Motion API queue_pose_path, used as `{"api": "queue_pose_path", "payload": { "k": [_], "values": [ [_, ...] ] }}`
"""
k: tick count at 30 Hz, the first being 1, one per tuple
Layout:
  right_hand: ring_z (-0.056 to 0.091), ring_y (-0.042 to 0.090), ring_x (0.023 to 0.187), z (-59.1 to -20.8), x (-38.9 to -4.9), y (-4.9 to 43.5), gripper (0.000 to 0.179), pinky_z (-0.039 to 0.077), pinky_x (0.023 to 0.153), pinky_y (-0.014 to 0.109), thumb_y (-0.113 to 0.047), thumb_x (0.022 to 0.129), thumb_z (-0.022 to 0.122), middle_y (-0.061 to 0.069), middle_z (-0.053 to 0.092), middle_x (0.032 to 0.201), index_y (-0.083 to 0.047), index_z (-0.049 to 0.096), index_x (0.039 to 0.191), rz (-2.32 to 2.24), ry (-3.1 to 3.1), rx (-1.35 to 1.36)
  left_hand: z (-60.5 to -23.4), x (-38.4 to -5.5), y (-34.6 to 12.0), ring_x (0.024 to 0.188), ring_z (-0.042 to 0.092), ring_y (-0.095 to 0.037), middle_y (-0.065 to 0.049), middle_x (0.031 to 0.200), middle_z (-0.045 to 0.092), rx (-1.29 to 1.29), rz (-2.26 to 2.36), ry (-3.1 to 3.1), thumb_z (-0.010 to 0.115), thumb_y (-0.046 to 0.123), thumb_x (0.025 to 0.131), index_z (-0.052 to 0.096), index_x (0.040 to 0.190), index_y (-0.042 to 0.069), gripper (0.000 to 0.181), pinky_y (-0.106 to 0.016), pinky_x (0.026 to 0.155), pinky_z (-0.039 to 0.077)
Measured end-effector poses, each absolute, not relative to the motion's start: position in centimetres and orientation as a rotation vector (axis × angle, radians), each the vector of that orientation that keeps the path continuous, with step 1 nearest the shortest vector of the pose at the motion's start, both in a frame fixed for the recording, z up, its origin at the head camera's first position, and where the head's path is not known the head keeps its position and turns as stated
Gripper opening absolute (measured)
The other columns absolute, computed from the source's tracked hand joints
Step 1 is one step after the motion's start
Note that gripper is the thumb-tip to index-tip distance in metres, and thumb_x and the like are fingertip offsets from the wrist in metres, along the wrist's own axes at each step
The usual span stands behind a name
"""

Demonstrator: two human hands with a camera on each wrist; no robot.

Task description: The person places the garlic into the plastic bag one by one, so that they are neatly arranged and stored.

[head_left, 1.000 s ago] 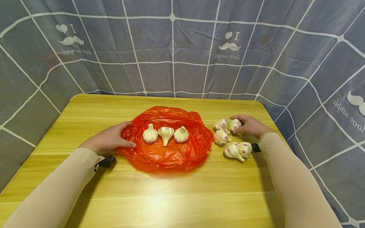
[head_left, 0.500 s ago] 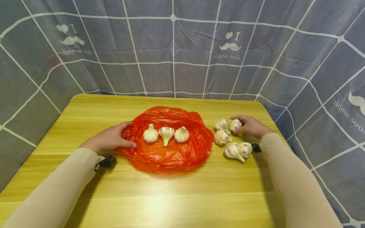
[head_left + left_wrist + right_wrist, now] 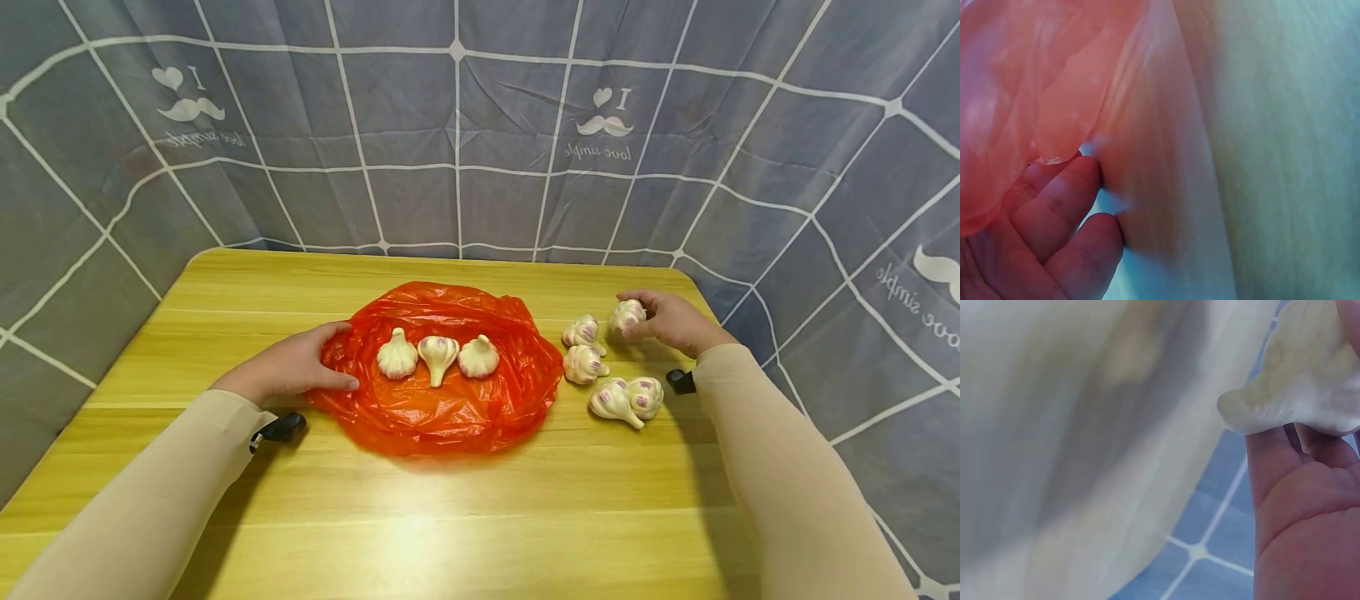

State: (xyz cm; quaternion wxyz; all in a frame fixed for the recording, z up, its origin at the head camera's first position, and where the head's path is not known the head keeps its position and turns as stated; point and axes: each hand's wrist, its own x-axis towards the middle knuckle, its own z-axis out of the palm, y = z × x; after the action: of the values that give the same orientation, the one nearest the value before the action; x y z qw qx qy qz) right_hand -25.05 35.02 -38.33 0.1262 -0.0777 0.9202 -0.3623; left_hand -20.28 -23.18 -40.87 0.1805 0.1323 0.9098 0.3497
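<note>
My right hand (image 3: 672,321) holds a garlic bulb (image 3: 627,316) between thumb and fingers, above the table's right side. In the right wrist view the bulb (image 3: 1300,375) is pale, its stem end jutting past the fingers. My left hand (image 3: 296,362) rests against the left side of a crumpled red plastic bag (image 3: 442,421), thumb and forefinger spread wide apart. Loosely bent fingers (image 3: 1060,200) lie under the bag's edge in the left wrist view; the thumb is hidden there. Three garlic bulbs (image 3: 438,357) sit in a row on the bag.
To the right of the bag lie several more garlic bulbs: two bulbs (image 3: 584,364) near its edge and a pair (image 3: 617,402) closer to me. A grey checked curtain (image 3: 487,125) hangs behind and beside the wooden table (image 3: 450,533).
The right hand has lifted its garlic bulb off the table and moved slightly right and away from the other bulbs. The left hand and the bag stay in place.
</note>
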Motion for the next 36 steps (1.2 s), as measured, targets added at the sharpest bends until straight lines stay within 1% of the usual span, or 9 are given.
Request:
{"api": "queue_pose_path", "payload": {
  "k": [2, 4, 9, 12, 18, 21, 24, 30, 36],
  "values": [
    [0.055, 0.028, 0.125, -37.8, -25.1, 34.8, 0.076, 0.045, 0.089, 0.013, -0.012, 0.096, 0.077, 0.024, 0.056, 0.145, -0.004, 0.038, 0.161, -1.060, 2.690, -0.236, -40.8, -20.3, -23.2, 0.145, 0.045, -0.047, -0.027, 0.161, 0.041, 0.369, 0.994, 2.560, 0.089, 0.044, 0.082, 0.023, 0.165, 0.001, 0.115, -0.064, 0.122, 0.037],
    [0.056, 0.023, 0.122, -37.3, -25.1, 34.5, 0.075, 0.046, 0.087, 0.011, -0.011, 0.097, 0.076, 0.024, 0.056, 0.143, -0.004, 0.038, 0.161, -1.062, 2.701, -0.257, -40.8, -20.2, -23.2, 0.145, 0.045, -0.047, -0.027, 0.162, 0.041, 0.364, 1.000, 2.551, 0.089, 0.044, 0.082, 0.022, 0.165, 0.001, 0.115, -0.063, 0.122, 0.037],
    [0.058, 0.011, 0.109, -35.9, -24.7, 33.3, 0.073, 0.049, 0.085, 0.012, -0.009, 0.096, 0.076, 0.022, 0.061, 0.137, -0.005, 0.041, 0.160, -1.095, 2.713, -0.315, -40.8, -20.2, -23.1, 0.145, 0.045, -0.047, -0.027, 0.162, 0.040, 0.356, 1.008, 2.535, 0.090, 0.044, 0.081, 0.021, 0.166, 0.002, 0.116, -0.062, 0.121, 0.039],
    [0.059, 0.008, 0.106, -35.2, -24.6, 32.6, 0.073, 0.051, 0.085, 0.014, -0.009, 0.095, 0.077, 0.021, 0.062, 0.133, -0.006, 0.042, 0.160, -1.120, 2.709, -0.359, -40.8, -20.2, -23.1, 0.145, 0.045, -0.047, -0.027, 0.162, 0.040, 0.356, 0.999, 2.540, 0.090, 0.045, 0.081, 0.022, 0.165, 0.002, 0.117, -0.063, 0.121, 0.038],
    [0.060, 0.015, 0.111, -34.4, -24.5, 31.3, 0.073, 0.052, 0.087, 0.014, -0.009, 0.095, 0.077, 0.019, 0.063, 0.135, -0.012, 0.044, 0.160, -1.122, 2.704, -0.406, -40.8, -20.2, -23.1, 0.145, 0.045, -0.048, -0.027, 0.162, 0.041, 0.360, 0.988, 2.552, 0.089, 0.046, 0.081, 0.023, 0.165, 0.002, 0.116, -0.064, 0.122, 0.037],
    [0.059, 0.018, 0.115, -34.1, -24.4, 30.6, 0.072, 0.052, 0.088, 0.014, -0.009, 0.096, 0.076, 0.019, 0.062, 0.138, -0.012, 0.044, 0.160, -1.133, 2.694, -0.419, -40.9, -20.3, -23.1, 0.145, 0.045, -0.047, -0.027, 0.162, 0.040, 0.363, 0.997, 2.551, 0.089, 0.045, 0.081, 0.023, 0.165, 0.002, 0.115, -0.064, 0.122, 0.037],
    [0.059, 0.020, 0.114, -33.8, -24.2, 29.8, 0.070, 0.052, 0.088, 0.014, -0.007, 0.095, 0.076, 0.019, 0.062, 0.136, -0.012, 0.046, 0.159, -1.168, 2.668, -0.430, -40.9, -20.3, -23.1, 0.145, 0.045, -0.047, -0.027, 0.162, 0.040, 0.365, 1.003, 2.552, 0.089, 0.044, 0.081, 0.023, 0.165, 0.002, 0.115, -0.063, 0.122, 0.037],
    [0.059, 0.019, 0.109, -33.5, -24.1, 28.2, 0.068, 0.054, 0.087, 0.016, -0.003, 0.094, 0.076, 0.017, 0.062, 0.130, -0.010, 0.049, 0.156, -1.203, 2.638, -0.471, -40.9, -20.3, -23.1, 0.145, 0.044, -0.048, -0.027, 0.162, 0.041, 0.364, 0.992, 2.560, 0.089, 0.044, 0.081, 0.023, 0.165, 0.002, 0.115, -0.064, 0.122, 0.036],
    [0.061, 0.017, 0.108, -33.3, -24.3, 26.5, 0.067, 0.056, 0.088, 0.015, 0.001, 0.093, 0.076, 0.021, 0.062, 0.132, -0.005, 0.049, 0.155, -1.239, 2.608, -0.549, -40.7, -20.2, -23.1, 0.145, 0.045, -0.047, -0.027, 0.161, 0.041, 0.365, 0.978, 2.568, 0.089, 0.046, 0.081, 0.024, 0.165, 0.002, 0.115, -0.065, 0.122, 0.036]
  ]
}}
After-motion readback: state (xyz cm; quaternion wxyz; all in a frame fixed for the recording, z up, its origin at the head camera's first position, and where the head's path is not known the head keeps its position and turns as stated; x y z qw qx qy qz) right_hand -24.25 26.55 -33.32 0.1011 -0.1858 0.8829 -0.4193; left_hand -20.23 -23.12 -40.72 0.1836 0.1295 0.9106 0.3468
